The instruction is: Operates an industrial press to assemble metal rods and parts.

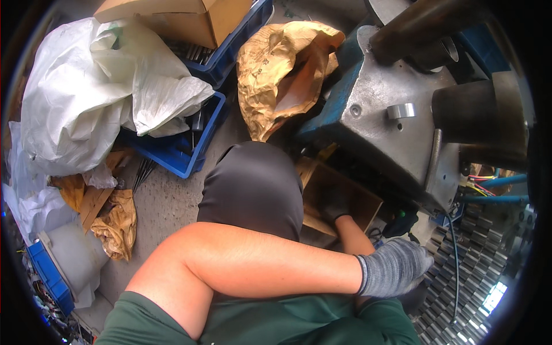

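Overhead, the left hand, in a grey glove, rests on stacked metal gear parts; whether it grips one cannot be told. The right hand, dark-gloved, reaches into a wooden box beneath the grey machine; its grip is hidden.

Open brown cardboard box, rectangular, standing on the floor below the grey machine body; its mouth faces up, its interior in shadow. Right hand, in a dark glove, is inside the box near its left wall. Left hand, in a grey knit glove, rests against rows of grey toothed metal gears stacked right of the box.
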A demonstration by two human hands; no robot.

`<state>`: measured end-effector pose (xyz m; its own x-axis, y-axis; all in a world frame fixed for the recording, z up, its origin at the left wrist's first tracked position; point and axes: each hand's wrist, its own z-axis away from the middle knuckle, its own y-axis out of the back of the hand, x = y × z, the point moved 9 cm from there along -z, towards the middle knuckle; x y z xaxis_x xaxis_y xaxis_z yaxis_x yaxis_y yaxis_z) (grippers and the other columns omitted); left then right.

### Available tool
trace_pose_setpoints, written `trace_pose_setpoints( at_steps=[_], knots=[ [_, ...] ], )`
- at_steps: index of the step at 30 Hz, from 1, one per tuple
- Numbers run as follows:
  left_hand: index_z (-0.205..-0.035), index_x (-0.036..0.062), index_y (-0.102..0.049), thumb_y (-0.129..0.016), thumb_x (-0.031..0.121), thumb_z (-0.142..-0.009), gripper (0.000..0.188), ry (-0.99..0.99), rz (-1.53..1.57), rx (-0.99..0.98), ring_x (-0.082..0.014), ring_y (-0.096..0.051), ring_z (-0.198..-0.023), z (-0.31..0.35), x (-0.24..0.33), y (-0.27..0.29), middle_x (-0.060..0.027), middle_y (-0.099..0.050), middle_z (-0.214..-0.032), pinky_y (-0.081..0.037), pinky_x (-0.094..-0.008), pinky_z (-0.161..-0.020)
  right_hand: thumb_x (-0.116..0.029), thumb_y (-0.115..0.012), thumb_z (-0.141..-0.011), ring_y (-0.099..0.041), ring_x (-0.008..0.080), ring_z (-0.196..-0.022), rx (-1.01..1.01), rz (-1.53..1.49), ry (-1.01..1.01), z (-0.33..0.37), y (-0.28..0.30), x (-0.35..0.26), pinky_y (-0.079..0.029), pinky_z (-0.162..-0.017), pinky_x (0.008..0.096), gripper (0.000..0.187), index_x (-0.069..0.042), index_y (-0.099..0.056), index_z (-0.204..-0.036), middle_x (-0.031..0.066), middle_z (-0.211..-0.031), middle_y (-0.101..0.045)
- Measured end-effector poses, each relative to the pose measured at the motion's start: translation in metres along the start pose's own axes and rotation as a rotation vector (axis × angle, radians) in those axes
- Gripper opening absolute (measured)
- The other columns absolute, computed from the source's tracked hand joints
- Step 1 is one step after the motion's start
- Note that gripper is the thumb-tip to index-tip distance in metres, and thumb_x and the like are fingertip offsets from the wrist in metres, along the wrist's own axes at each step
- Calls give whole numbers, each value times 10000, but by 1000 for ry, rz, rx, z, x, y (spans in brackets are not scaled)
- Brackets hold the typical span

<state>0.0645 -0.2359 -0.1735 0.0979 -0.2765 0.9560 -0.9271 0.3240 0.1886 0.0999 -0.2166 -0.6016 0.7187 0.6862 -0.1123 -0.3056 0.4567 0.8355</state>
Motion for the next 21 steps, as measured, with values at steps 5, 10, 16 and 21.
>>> trace_pose_setpoints(
  at_steps=[5,10,16,21],
  knots=[
    [-963,2,-713,-703,233,-889,243,-1,18,-7,-376,-759,-797,1,-3,-6,-201,-741,-847,-593,-498,-674,-230,-598,-974,-720,460,-1095,70,-132,-112,7,6,17,-564,-976,525,367,12,-766,-1193,304,-1170,-747],
    [-940,10,-719,-707,241,-884,238,6,40,12,-378,-756,-771,2,-7,-10,-197,-742,-844,-592,-495,-668,-208,-534,-991,-698,486,-1146,-102,-151,-222,16,-13,15,-561,-1013,534,446,55,-674,-1323,347,-1232,-710],
    [-959,12,-734,-709,234,-889,234,68,-3,-47,-376,-764,-789,-2,-12,-17,-207,-756,-873,-601,-495,-686,-240,-644,-950,-690,455,-1213,-157,-126,-267,19,-13,20,-570,-1048,504,489,-5,-672,-1377,299,-1285,-716],
    [-978,13,-736,-704,228,-901,230,49,0,-48,-380,-767,-808,-3,-8,-10,-205,-756,-880,-609,-500,-711,-190,-583,-939,-662,481,-1227,-4,6,-79,11,-16,18,-520,-1095,510,520,32,-645,-1405,330,-1316,-688]
  ],
)
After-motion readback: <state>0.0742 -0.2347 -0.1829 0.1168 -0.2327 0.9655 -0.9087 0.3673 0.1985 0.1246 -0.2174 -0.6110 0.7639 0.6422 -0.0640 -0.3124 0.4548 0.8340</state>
